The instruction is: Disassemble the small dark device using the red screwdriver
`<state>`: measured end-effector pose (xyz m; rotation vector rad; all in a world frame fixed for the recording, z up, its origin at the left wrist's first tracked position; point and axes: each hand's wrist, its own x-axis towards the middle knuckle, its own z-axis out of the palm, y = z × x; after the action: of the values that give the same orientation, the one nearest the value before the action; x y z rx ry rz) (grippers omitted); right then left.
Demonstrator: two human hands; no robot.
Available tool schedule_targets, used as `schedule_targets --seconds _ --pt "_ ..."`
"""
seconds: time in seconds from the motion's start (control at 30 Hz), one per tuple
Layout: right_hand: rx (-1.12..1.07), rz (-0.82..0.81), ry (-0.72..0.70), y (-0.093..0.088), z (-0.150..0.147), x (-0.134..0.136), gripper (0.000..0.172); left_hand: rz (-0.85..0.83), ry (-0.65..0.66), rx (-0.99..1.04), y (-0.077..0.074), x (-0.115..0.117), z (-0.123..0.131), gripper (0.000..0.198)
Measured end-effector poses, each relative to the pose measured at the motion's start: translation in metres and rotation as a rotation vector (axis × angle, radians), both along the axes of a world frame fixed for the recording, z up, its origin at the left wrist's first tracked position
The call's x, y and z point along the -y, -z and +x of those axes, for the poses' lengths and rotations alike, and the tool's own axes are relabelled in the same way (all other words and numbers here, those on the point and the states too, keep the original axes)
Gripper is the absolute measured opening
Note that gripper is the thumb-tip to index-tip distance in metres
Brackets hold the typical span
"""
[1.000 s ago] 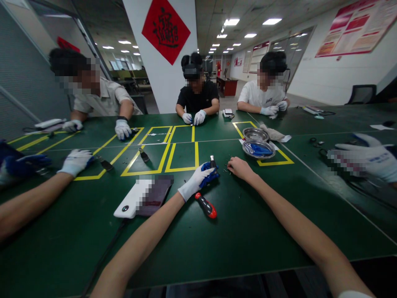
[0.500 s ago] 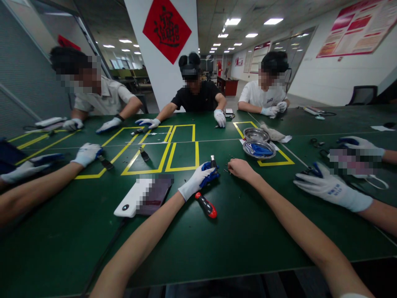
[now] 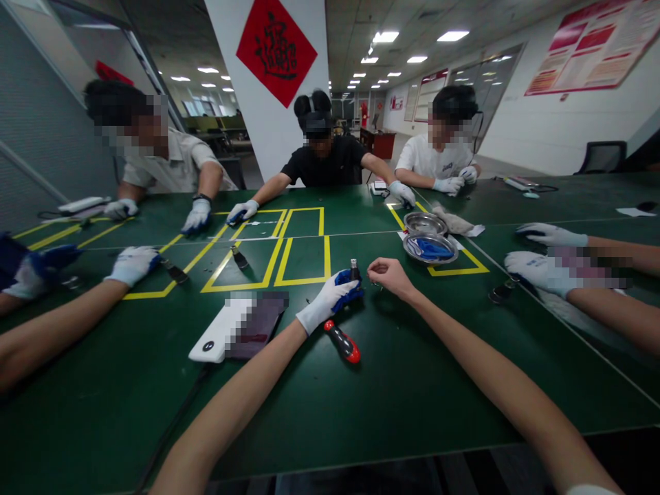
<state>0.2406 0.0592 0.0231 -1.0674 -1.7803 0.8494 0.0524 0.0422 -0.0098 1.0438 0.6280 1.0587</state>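
A: Where's the piece in hand?
B: The black piece with a silver tip [image 3: 354, 271] is in the left hand [image 3: 330, 302], its tip pointing up at twelve o'clock. That hand wears a white-and-blue glove, with its fingers wrapped round the piece's lower part.
A: And the right hand [image 3: 392, 278]?
B: Ungloved, just beside the piece at three o'clock, apart from it. The fingertips are drawn narrow. Small bits [image 3: 380, 287] show just under them; I can't tell whether it is pinching one.
A: What lies round about, with the piece as the dial's centre?
B: On the green table [image 3: 309, 426], a black-and-red handle [image 3: 343, 342] lies near at six, its upper end by the glove's cuff. At eight there's a white device [image 3: 209, 342], partly pixelated, with a black cable [image 3: 175, 412] trailing off it toward seven.
A: Farther out?
B: Between two and three, a metal near bowl [image 3: 430, 261] holds something blue and white; a far bowl [image 3: 425, 222] sits right behind it. Yellow tape [image 3: 302, 281] marks rectangles from nine to eleven, a dark piece [image 3: 239, 258] lying inside one.
A: Other people?
B: A co-worker in black [image 3: 320, 165] sits across, between eleven and twelve, gloved arms spread wide. A co-worker in white [image 3: 425, 158] is at one.
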Motion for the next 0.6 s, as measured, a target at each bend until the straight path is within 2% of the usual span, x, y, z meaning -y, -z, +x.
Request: schedule_targets --seconds 0.1,0.27,0.4,0.6 --pt "-0.016 0.074 0.045 0.002 -0.010 0.007 0.015 0.004 0.010 -0.001 -0.001 0.001 -0.001 0.047" --pt "0.112 0.262 0.109 0.005 -0.019 0.017 0.011 0.023 0.029 -0.001 0.001 0.000 -0.001 0.047" --pt "0.293 0.399 0.035 0.001 -0.021 0.023 0.008 0.025 -0.025 -0.005 0.003 0.000 0.000 0.048" --pt "0.551 0.532 -0.042 -0.010 -0.016 0.024 0.011 0.030 0.004 -0.005 0.000 0.002 0.000 0.043"
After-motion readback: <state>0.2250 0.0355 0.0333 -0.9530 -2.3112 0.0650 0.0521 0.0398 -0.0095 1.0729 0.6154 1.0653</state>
